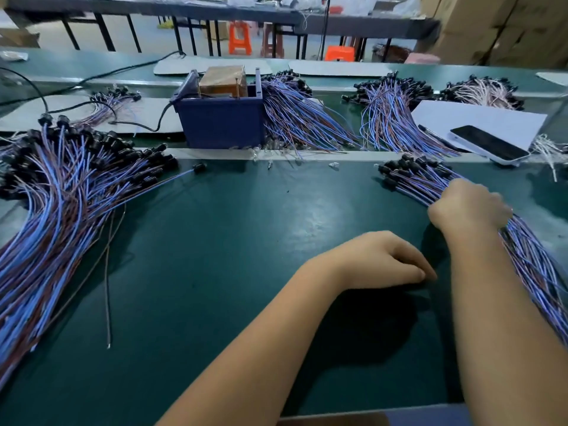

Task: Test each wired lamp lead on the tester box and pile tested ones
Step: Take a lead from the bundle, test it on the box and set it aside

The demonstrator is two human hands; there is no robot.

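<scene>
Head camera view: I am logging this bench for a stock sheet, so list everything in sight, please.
Green bench mat: one, dark green, foreground.
Blue plastic tester box: one, navy, centre back, brown block inside.
Large pile of blue-and-brown wired leads: one, left.
Gripped bundle of blue-and-brown leads: one, right.
Further lead piles: several, behind the box, along the back.
Black-screened phone: one, white case, right, on white sheet.
Orange plastic stools: at least two, background.
Left hand: loosely curled, empty, on mat.
Right hand: grips the bundle.
</scene>
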